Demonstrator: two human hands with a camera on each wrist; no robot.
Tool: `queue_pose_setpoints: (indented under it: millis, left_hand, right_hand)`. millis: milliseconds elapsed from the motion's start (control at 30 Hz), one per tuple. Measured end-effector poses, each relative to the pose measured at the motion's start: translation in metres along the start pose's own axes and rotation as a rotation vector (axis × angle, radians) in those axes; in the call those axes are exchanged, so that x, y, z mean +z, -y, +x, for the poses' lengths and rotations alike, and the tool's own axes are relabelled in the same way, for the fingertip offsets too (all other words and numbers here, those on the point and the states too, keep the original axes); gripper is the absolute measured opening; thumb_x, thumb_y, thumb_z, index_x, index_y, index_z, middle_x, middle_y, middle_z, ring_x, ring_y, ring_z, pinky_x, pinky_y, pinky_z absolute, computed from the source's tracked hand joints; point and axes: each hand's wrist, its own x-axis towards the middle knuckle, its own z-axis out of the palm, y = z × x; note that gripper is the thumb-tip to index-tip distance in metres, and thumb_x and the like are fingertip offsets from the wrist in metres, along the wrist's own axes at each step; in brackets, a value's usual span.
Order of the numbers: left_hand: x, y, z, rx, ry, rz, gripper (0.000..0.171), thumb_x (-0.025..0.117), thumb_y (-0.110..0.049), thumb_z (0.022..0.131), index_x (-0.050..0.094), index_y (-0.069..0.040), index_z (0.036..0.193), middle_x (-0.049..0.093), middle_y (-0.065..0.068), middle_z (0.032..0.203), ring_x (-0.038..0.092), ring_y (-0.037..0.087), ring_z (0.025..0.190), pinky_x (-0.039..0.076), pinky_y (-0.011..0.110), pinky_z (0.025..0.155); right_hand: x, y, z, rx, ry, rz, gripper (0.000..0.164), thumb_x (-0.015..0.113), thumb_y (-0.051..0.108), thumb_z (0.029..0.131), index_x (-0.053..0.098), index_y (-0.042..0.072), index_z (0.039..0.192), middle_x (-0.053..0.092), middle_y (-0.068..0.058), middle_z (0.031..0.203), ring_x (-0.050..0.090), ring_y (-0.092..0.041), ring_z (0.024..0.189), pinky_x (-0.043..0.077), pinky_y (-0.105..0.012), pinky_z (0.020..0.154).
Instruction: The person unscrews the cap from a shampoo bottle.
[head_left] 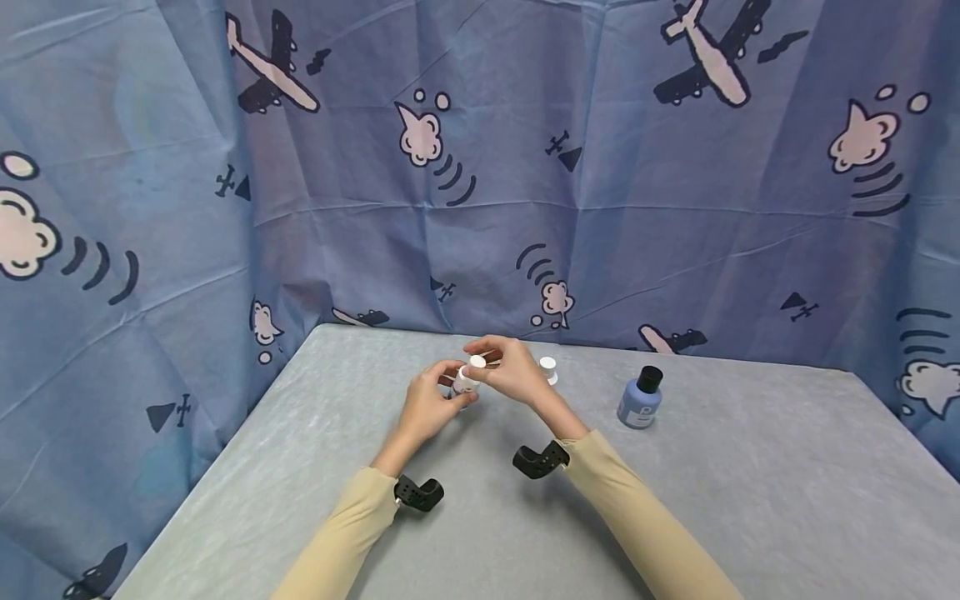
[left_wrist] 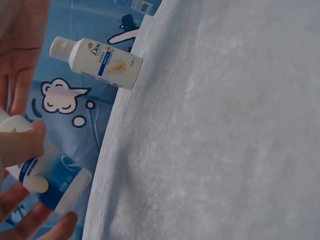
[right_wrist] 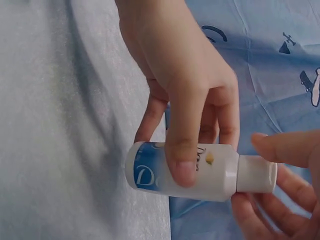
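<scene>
A blue cloth (head_left: 495, 225) with cartoon planes and clouds is hanging behind a pale grey tabletop (head_left: 480, 517), and a person is working bare-handed toward the far side. The left hand (head_left: 431, 408) is holding a white bottle (right_wrist: 214, 172), so that grip is pretty narrow, thumb on one side and fingers round the other. The right hand (head_left: 517, 375) is straddling the bottle's white cap (right_wrist: 256, 174) with thumb and fingers; can't tell if that grip is really squeezing or just resting there. The bottle's sitting between both hands, cap end up, but whether its base is touching down isn't showing.

Judging by all that, the person is probably dealing with the cap, and the next move is likely calling for a steady left hand and a sure pinch from the right.

Count-wise, two white bottles are showing: the held one and a second bottle (left_wrist: 107, 64) that's standing just beyond the right hand. One blue bottle (head_left: 640, 408) with a black cap (head_left: 649, 379) is standing off to the right. That's making three bottles.
</scene>
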Motion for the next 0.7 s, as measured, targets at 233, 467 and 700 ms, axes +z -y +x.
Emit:
queue_pose_setpoints:
  millis: [233, 467, 700]
  left_hand:
    - [0.0048, 0.0026, 0.0004, -0.018, -0.12, 0.033, 0.045, 0.088, -0.014, 0.065, 0.069, -0.009, 0.105, 0.071, 0.009, 0.101, 0.067, 0.025, 0.086, 0.054, 0.042, 0.078]
    - [0.0068, 0.0016, -0.0011, -0.01, -0.159, 0.034, 0.042, 0.087, -0.012, 0.065, 0.069, -0.009, 0.104, 0.073, 0.008, 0.096, 0.069, 0.024, 0.083, 0.053, 0.044, 0.075]
    - [0.0095, 0.0033, -0.0031, -0.011, -0.117, 0.046, 0.042, 0.085, -0.01, 0.069, 0.069, -0.006, 0.107, 0.073, 0.01, 0.097, 0.068, 0.022, 0.084, 0.05, 0.026, 0.064]
  right_hand:
    - [0.0039, 0.0045, 0.0, 0.057, -0.096, -0.059, 0.03, 0.079, 0.029, 0.078, 0.073, 0.008, 0.098, 0.072, -0.007, 0.093, 0.067, -0.018, 0.082, 0.053, -0.027, 0.07]
    - [0.0075, 0.0035, -0.0012, 0.021, -0.146, -0.06, 0.025, 0.08, 0.022, 0.076, 0.075, 0.006, 0.095, 0.074, -0.009, 0.087, 0.067, -0.017, 0.077, 0.052, -0.024, 0.066]
    - [0.007, 0.0029, -0.0033, 0.003, -0.107, -0.049, 0.021, 0.079, 0.013, 0.077, 0.075, 0.005, 0.096, 0.075, -0.012, 0.092, 0.071, -0.02, 0.081, 0.056, -0.025, 0.066]
